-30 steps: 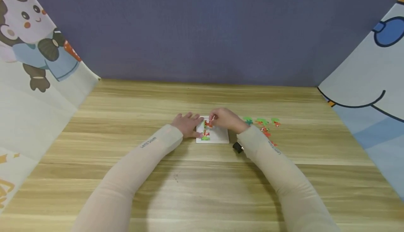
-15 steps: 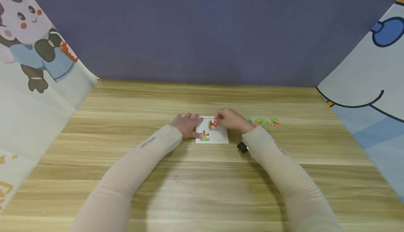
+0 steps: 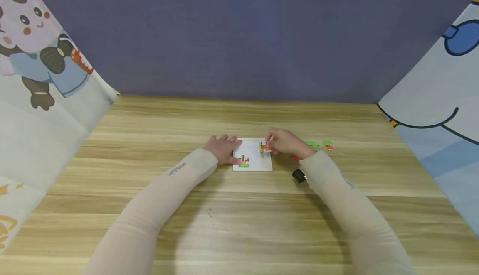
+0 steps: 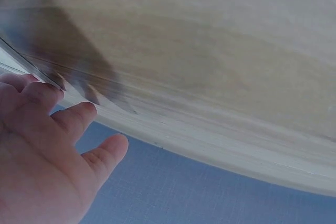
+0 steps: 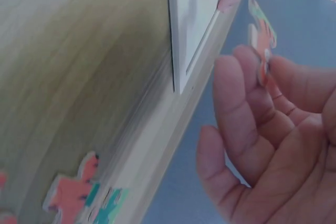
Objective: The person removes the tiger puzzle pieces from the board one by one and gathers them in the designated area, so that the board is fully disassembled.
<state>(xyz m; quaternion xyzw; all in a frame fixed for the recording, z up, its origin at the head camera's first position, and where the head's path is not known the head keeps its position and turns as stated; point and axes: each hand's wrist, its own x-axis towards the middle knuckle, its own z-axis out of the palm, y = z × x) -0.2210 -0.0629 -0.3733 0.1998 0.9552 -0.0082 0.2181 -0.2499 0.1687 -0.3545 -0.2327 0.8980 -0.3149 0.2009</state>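
My right hand (image 3: 284, 141) pinches an orange-and-green jigsaw piece (image 3: 264, 147) between thumb and fingertips, over the right part of a white puzzle board (image 3: 258, 165). In the right wrist view the piece (image 5: 261, 40) stands tilted up between the fingertips. My left hand (image 3: 223, 149) rests at the board's left side, fingers spread, with the thumb by another jigsaw piece (image 3: 244, 163) in the lower left of the board. The left wrist view shows the left hand (image 4: 47, 150) with its fingers extended and nothing gripped.
Loose jigsaw pieces lie on the wooden table (image 3: 224, 229) to the right, such as a green one (image 3: 312, 144), a green-and-red one (image 3: 327, 145) and a red one (image 3: 294, 158) partly behind the right wrist. A black device (image 3: 299, 176) sits at that wrist. A blue-grey wall (image 3: 247, 38) closes the back.
My right hand has moved right across the board with the pinched jigsaw piece, from near the upper left toward the right edge. The left hand has stayed in place.
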